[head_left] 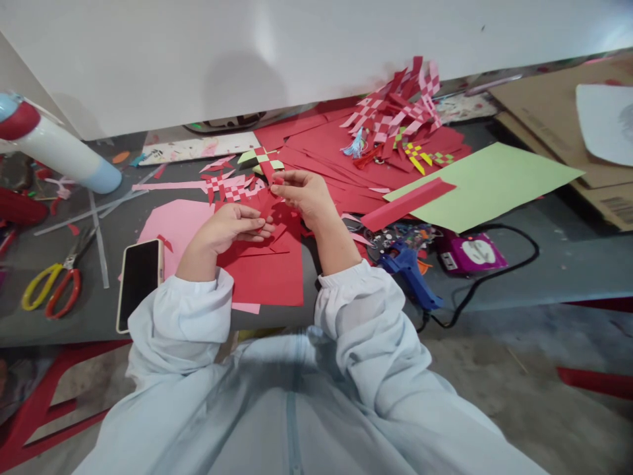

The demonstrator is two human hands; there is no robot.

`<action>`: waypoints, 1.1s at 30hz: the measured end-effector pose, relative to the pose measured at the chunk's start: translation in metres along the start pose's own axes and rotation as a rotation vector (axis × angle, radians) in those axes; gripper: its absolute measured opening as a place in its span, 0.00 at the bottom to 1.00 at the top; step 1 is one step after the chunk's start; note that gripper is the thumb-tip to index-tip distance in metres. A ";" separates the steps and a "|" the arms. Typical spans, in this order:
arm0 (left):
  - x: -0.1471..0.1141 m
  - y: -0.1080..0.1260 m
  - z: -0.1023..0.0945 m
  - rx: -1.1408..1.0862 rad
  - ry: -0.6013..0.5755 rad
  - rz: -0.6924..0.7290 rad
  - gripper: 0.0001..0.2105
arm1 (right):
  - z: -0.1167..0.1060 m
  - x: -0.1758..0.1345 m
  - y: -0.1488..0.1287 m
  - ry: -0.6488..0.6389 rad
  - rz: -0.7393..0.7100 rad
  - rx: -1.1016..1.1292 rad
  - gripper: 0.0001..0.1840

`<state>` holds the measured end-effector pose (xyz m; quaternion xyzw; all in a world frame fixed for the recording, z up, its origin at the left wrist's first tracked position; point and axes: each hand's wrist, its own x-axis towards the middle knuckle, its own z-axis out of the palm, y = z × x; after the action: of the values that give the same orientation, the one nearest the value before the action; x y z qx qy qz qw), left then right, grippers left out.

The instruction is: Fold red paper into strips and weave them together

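Hands [307, 198] partly hide red paper [280, 211]

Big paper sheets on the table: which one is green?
The pale green sheet, right of the right hand, partly under a red strip. Its colour differs: a red sheet lies by the left hand, a pink sheet by the phone.

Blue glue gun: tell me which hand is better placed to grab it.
The right hand, I'd judge. The blue glue gun lies on that side, beside the right sleeve; the left hand would likely have to reach past that sleeve. Both hands are at red paper, though.
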<state>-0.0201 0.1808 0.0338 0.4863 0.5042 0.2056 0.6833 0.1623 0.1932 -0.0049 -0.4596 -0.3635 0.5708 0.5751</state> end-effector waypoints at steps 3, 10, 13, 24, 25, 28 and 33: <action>-0.001 0.000 0.001 -0.012 0.015 0.009 0.09 | 0.000 -0.001 0.000 -0.040 0.016 -0.048 0.19; -0.001 0.001 0.002 -0.016 0.036 0.003 0.08 | 0.002 -0.008 -0.004 -0.175 0.045 -0.282 0.16; -0.001 0.002 0.002 -0.015 0.038 0.003 0.07 | 0.002 -0.010 -0.005 -0.172 0.038 -0.322 0.18; 0.003 -0.003 -0.002 -0.003 0.024 -0.016 0.08 | 0.002 -0.006 -0.001 -0.082 -0.006 -0.133 0.19; 0.003 -0.003 -0.002 -0.003 0.022 -0.019 0.08 | 0.002 -0.006 -0.001 -0.056 -0.001 -0.110 0.18; 0.003 -0.003 -0.002 0.002 0.013 -0.023 0.08 | 0.002 -0.005 -0.002 -0.009 -0.003 -0.071 0.16; 0.003 -0.002 -0.002 0.019 0.007 -0.027 0.10 | 0.000 -0.003 -0.002 0.031 -0.063 -0.048 0.12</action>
<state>-0.0213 0.1829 0.0302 0.4854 0.5151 0.1934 0.6794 0.1621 0.1899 -0.0027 -0.4704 -0.3826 0.5365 0.5870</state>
